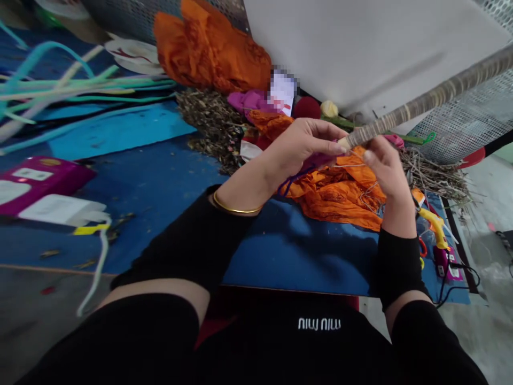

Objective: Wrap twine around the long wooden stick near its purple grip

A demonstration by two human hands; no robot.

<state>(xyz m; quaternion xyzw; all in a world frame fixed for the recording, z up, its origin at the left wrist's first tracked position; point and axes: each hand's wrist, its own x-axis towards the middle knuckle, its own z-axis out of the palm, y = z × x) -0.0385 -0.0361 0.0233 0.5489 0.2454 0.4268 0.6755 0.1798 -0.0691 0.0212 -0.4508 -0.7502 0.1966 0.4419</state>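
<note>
Between the hands [306, 141] [387, 166] sits the rod's tip [344, 143], left pinching it, right's hold unclear.

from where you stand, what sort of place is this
Probably a craft workshop: crumpled orange material, dried twigs and what looks like a yellow glue gun lie on or beside a blue table.

At 5 o'clock we read "miu miu" in white lettering [319, 323], upside down to our view, across the wearer's black top [280, 350]. Just past 12 o'clock, the phone [282, 91] has a pixelated screen whose text we cannot make out.
</note>
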